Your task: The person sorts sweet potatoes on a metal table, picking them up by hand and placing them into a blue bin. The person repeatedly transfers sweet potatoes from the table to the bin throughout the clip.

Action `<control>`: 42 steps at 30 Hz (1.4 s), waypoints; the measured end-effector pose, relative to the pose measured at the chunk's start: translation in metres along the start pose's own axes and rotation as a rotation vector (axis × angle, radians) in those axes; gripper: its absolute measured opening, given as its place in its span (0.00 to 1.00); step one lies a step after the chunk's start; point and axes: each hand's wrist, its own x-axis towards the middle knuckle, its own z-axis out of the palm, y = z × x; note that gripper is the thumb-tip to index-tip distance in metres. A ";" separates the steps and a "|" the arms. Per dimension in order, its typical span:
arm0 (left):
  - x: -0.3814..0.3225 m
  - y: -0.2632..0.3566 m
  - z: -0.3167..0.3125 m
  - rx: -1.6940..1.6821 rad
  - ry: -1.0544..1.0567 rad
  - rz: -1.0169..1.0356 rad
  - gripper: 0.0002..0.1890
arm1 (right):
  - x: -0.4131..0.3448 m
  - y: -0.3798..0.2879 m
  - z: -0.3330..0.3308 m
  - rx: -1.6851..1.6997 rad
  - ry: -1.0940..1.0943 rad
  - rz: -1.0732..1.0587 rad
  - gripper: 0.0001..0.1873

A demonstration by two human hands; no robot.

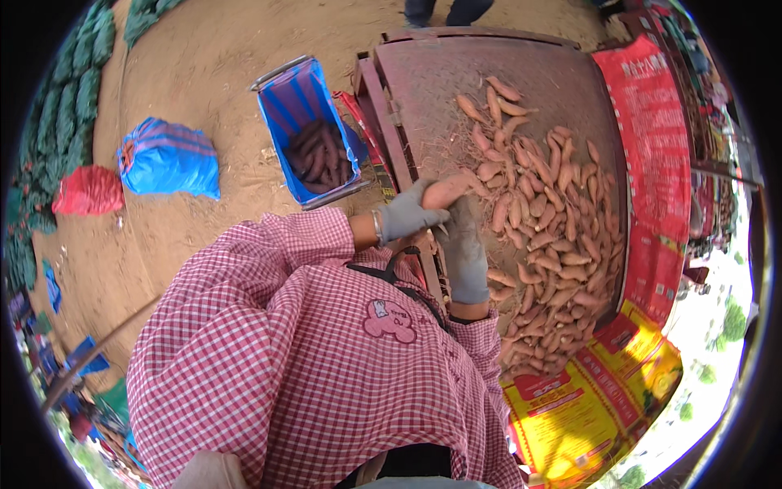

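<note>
A large sweet potato [446, 191] is gripped in my left hand [406, 213], which wears a grey glove and is held over the near edge of a metal sorting table [427, 67]. Just below it, my right hand [461, 229], in a dirtier grey glove, is close to the same sweet potato; its fingers are partly hidden, and I cannot tell whether it grips anything. A heap of sweet potatoes [550, 244] with thin roots covers much of the table to the right. Beyond the table's near edge, a blue striped bag held open on a metal frame [292, 91] contains darker sweet potatoes [321, 156].
On the dirt ground stand a full blue sack [171, 159] and a red mesh sack [88, 191]. Green filled sacks [67, 110] are stacked at the far left. Red printed sacking [647, 134] and yellow sacking [568, 415] line the table's edges. A person's legs [449, 11] show at the top.
</note>
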 end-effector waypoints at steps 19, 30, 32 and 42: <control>0.064 -0.152 -0.347 0.339 0.773 -0.501 0.39 | -0.120 0.174 -0.114 0.038 0.249 0.853 0.24; 0.033 -0.201 -0.225 0.517 0.366 -0.198 0.15 | -0.128 0.239 -0.144 -0.657 -0.146 0.430 0.15; 0.022 -0.185 -0.210 0.547 0.407 -0.244 0.16 | -0.093 0.250 -0.170 -1.204 -0.478 0.156 0.13; 0.038 -0.094 -0.053 0.771 0.408 -0.104 0.15 | 0.178 0.147 -0.409 -1.020 0.728 0.519 0.24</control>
